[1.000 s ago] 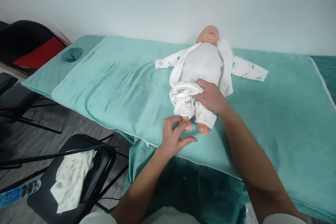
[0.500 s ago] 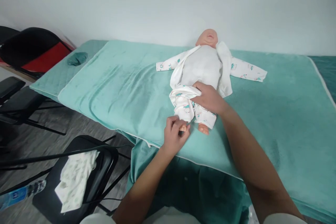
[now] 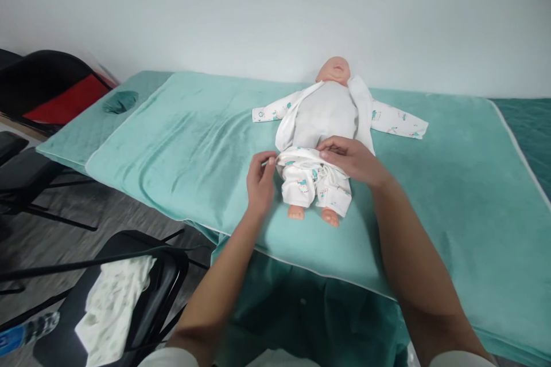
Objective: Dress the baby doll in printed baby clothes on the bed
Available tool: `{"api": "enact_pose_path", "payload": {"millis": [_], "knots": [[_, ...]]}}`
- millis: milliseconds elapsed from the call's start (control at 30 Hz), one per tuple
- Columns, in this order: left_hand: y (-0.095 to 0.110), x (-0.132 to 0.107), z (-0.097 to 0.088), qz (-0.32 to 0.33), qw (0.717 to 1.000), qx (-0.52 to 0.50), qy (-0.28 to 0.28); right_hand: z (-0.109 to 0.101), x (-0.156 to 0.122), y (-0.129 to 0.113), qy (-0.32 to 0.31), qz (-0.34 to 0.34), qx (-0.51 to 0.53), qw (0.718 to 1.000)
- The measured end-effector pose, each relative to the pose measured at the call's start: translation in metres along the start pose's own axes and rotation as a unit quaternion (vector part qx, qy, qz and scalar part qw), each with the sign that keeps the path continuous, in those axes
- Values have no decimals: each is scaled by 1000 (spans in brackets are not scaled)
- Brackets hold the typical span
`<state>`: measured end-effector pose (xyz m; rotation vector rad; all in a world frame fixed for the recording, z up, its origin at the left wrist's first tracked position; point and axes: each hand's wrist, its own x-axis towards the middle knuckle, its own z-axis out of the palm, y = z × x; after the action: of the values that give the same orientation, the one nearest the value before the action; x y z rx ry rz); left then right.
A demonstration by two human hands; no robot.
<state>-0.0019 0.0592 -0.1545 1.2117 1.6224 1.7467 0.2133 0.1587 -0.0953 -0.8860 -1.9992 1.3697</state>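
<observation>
A baby doll (image 3: 329, 106) lies on its back on a teal towel (image 3: 193, 143), head toward the wall. Its white printed jacket (image 3: 390, 119) lies open with both sleeves spread. White printed trousers (image 3: 307, 180) cover its legs, and bare feet show below. My left hand (image 3: 259, 180) pinches the trousers' waistband at the doll's left side. My right hand (image 3: 350, 157) rests on the waistband at the doll's belly, fingers closed on the cloth.
The towel covers a teal padded table (image 3: 73, 135) against a white wall. A black folding chair (image 3: 142, 275) at lower left holds a pale printed cloth (image 3: 114, 304). A water bottle (image 3: 26, 330) lies on the floor. Another black-and-red chair (image 3: 51, 86) stands at far left.
My left hand moved up from the doll's foot to the trousers' waistband. The trousers now sit straighter and higher on the legs. My right hand shifted slightly up on the waist.
</observation>
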Motion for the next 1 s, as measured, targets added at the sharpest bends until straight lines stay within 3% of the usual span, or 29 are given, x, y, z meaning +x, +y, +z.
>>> {"api": "enact_pose_path", "payload": {"millis": [100, 167, 300, 433, 700, 800, 867, 933, 1000], "knots": [[6, 34, 8, -63, 996, -6, -58, -10, -3, 2, 74, 30, -39, 996], [9, 46, 9, -79, 990, 5, -120, -17, -6, 0, 73, 53, -48, 995], [12, 52, -1, -39, 962, 25, -269, -29, -12, -7, -46, 90, -58, 993], [12, 51, -12, -48, 937, 35, -344, -35, -16, -10, -100, 107, -121, 982], [19, 57, -11, -63, 920, 72, -379, -50, -27, -5, -112, 111, -140, 978], [23, 60, -17, -66, 896, 70, -434, -50, -27, -1, -90, 88, -144, 982], [25, 62, -18, -35, 891, 67, -447, -47, -24, 5, -49, 62, -137, 987], [24, 63, -15, 15, 906, 56, -420, -45, -21, 13, 6, 38, -122, 992], [19, 65, -6, 41, 935, 21, -352, -41, -17, 24, 65, 21, -98, 993]]}}
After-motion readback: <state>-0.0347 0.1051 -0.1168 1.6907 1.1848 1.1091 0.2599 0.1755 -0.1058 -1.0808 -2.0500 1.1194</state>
